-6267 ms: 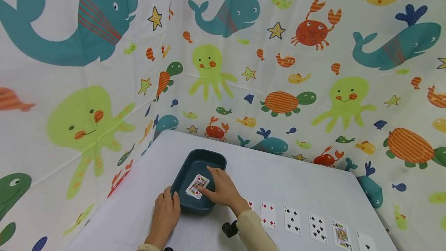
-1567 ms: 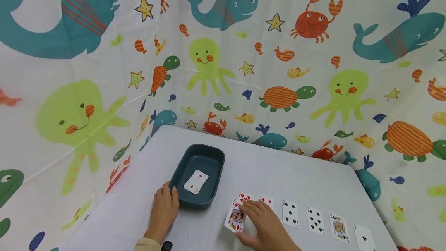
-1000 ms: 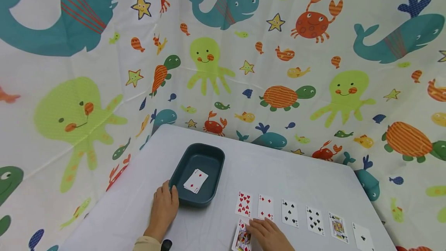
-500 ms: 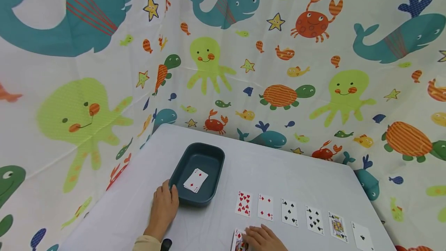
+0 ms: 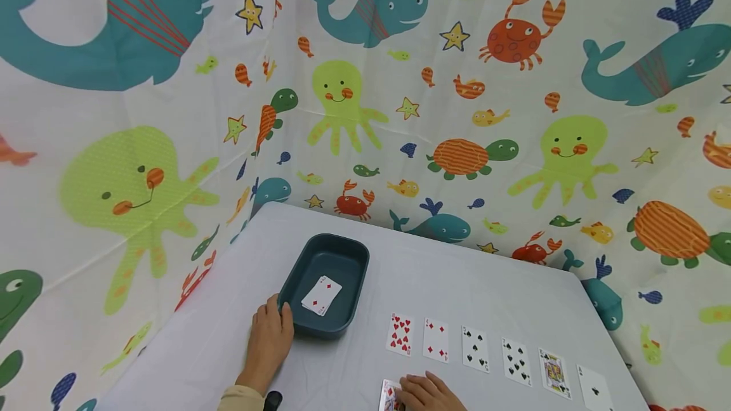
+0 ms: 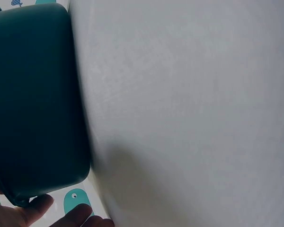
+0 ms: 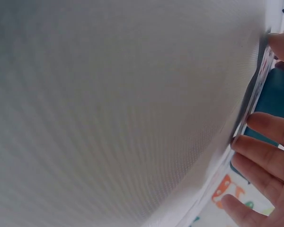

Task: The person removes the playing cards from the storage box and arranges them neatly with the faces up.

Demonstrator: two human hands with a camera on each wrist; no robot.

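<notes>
The left hand (image 5: 268, 338) grips the near left corner of a dark teal plastic bin (image 5: 363, 265); the left wrist view shows a finger under the rim (image 6: 20, 202). Inside the bin lies a small stack of playing cards (image 5: 322, 295), a two of diamonds on top. At the bottom edge of the head view, the right hand (image 5: 428, 393) holds a red diamond face card (image 5: 391, 392) low at the table, partly covered by fingers and cut off by the frame. In the right wrist view, thumb (image 7: 279, 45) and fingers (image 7: 262, 124) are at the card's edges.
Face-up cards form a row on the white table (image 5: 474, 284): ten of hearts (image 5: 400, 333), four of diamonds (image 5: 436, 339), several black cards including a king (image 5: 554, 371), and an ace (image 5: 595, 387) at the right end. A patterned sea-animal curtain (image 5: 394, 106) hangs behind.
The right hand has taken the face card out of the bin, brought it right, then down below the ten of hearts. The two of diamonds now tops the stack. Left hand stays at the bin.
</notes>
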